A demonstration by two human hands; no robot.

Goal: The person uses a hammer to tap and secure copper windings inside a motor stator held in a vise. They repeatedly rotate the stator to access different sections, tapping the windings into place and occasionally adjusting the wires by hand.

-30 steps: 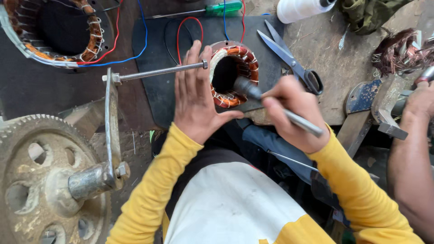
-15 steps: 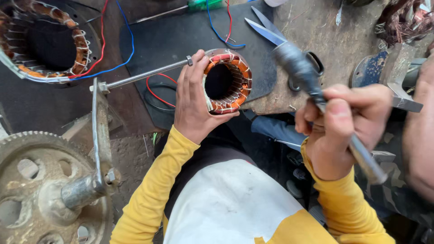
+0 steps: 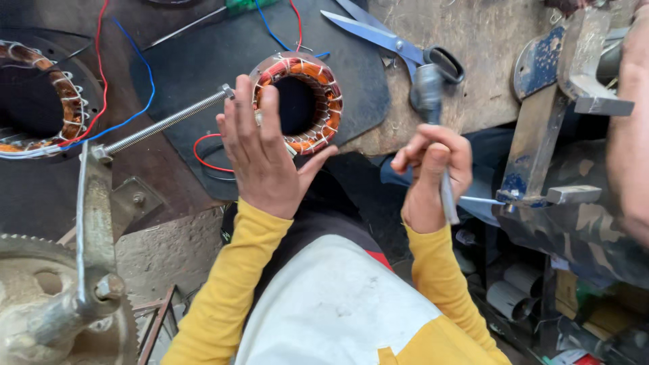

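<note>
A small ring-shaped motor stator (image 3: 297, 105) with orange and copper windings stands on a dark mat (image 3: 203, 61). My left hand (image 3: 260, 152) rests flat against its left side, fingers together and pointing up. My right hand (image 3: 433, 176) is closed around the handle of a small hammer (image 3: 429, 91), whose grey head points up and away, to the right of the stator and apart from it. Red and blue wires (image 3: 209, 162) run from the stator across the mat.
A larger stator (image 3: 40, 101) lies at far left. A threaded rod (image 3: 162, 122) on a metal frame and a big gear wheel (image 3: 40, 297) fill the lower left. Scissors (image 3: 392, 40) lie on the wooden bench. Another person's arm (image 3: 629, 142) is at right beside a metal bracket (image 3: 547, 135).
The hammer was lifted out of the stator bore and swung up to the right; now it is held lower, near the scissors. The left hand stays on the stator.
</note>
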